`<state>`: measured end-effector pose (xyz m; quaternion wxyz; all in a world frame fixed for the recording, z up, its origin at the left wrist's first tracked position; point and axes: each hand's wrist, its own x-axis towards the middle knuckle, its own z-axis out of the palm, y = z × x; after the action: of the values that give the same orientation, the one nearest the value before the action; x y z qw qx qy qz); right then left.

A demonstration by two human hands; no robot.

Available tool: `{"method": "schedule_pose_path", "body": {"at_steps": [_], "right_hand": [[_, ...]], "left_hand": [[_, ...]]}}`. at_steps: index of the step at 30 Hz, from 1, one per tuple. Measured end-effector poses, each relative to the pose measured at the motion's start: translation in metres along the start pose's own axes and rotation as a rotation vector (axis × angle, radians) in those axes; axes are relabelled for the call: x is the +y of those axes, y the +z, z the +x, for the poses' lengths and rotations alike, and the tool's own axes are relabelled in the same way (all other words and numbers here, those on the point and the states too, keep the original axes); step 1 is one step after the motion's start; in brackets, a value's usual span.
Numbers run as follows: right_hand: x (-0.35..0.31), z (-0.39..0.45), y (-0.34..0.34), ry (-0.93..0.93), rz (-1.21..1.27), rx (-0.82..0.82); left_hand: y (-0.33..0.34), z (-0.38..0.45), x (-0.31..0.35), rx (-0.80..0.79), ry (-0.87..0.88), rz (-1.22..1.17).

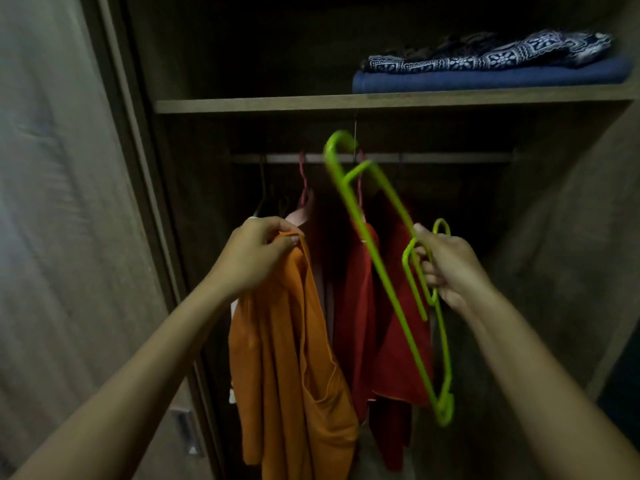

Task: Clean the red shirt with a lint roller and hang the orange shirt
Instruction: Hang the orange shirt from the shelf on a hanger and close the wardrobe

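Observation:
My left hand [256, 254] pinches the top of the orange shirt [287, 368], which hangs limp in front of the open wardrobe. My right hand [446, 268] grips a lime-green plastic hanger [377, 271], tilted with its hook up near the rail; the hanger is blurred. Behind both, the red shirt [360, 306] hangs from a pink hanger [304, 188] on the metal rail [433, 157]. No lint roller is in view.
A shelf [311, 103] above the rail carries folded blue cloth [485, 79] with a patterned navy-and-white cloth [485, 53] on top. The wardrobe door [69, 202] stands at the left and the side wall [571, 237] at the right. A pale garment hangs behind the orange shirt.

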<state>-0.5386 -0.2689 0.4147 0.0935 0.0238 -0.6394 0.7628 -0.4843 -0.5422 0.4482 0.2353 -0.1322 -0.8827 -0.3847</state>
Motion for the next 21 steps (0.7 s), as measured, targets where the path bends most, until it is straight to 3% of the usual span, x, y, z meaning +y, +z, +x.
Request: {"method": "schedule_pose_path", "body": {"at_steps": [4, 9, 12, 16, 21], "right_hand": [[-0.021, -0.018, 0.017, 0.060, 0.410, 0.037], [-0.045, -0.037, 0.046, -0.111, 0.631, 0.219], [-0.046, -0.047, 0.056, -0.284, 0.592, 0.334], [-0.025, -0.060, 0.067, -0.516, 0.356, 0.374], [0.023, -0.064, 0.077, -0.583, 0.100, 0.353]], "left_hand": [[0.005, 0.000, -0.008, 0.000, -0.096, -0.147], [0.012, -0.004, -0.010, -0.047, -0.089, -0.211], [0.011, -0.008, -0.008, -0.100, -0.067, -0.236], [0.002, -0.013, -0.005, -0.167, -0.010, -0.267], [-0.007, -0.017, 0.000, -0.143, -0.008, -0.348]]}}
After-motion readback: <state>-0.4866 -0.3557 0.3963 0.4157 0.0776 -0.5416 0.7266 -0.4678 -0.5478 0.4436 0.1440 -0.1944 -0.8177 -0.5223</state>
